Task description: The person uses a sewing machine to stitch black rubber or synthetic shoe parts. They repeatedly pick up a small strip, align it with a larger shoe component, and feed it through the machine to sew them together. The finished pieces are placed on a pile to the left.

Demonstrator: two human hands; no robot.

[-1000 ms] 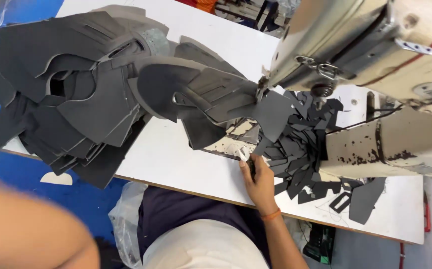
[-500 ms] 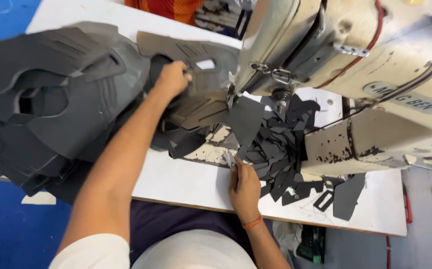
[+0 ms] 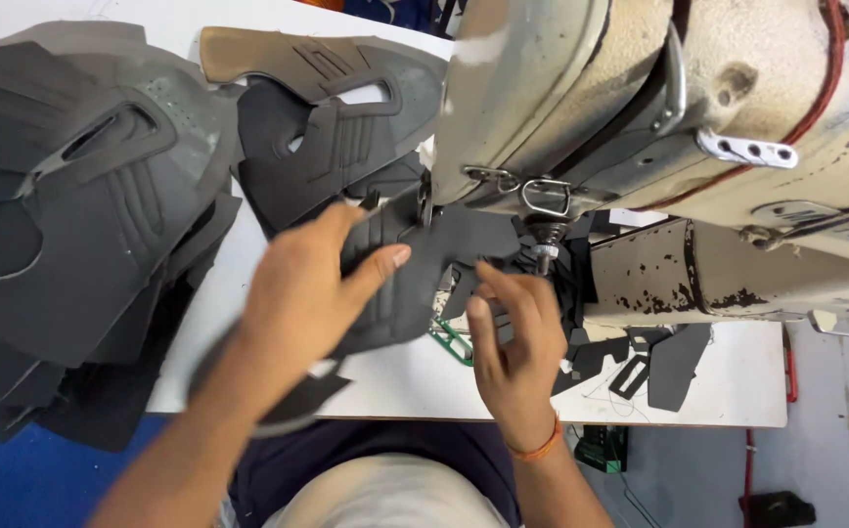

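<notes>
My left hand (image 3: 309,289) grips a dark grey cut shoe-upper piece (image 3: 400,284) and holds it flat in front of the sewing machine (image 3: 640,108). My right hand (image 3: 514,342) pinches the right edge of the same piece, close under the needle bar (image 3: 542,249). The piece's far end reaches under the machine head. A pile of similar grey pieces (image 3: 82,225) lies to the left of my left arm. Another grey and tan upper (image 3: 327,108) lies behind my left hand.
The white table (image 3: 728,391) carries small black cut scraps (image 3: 659,357) on the right, below the rusty machine arm (image 3: 718,274). A blue floor shows at the lower left. A green object (image 3: 452,337) peeks out under the held piece.
My left hand has drawn a grey piece back from the pile toward the needle. My right hand has lifted off the table and taken hold of its edge. The view has moved closer.
</notes>
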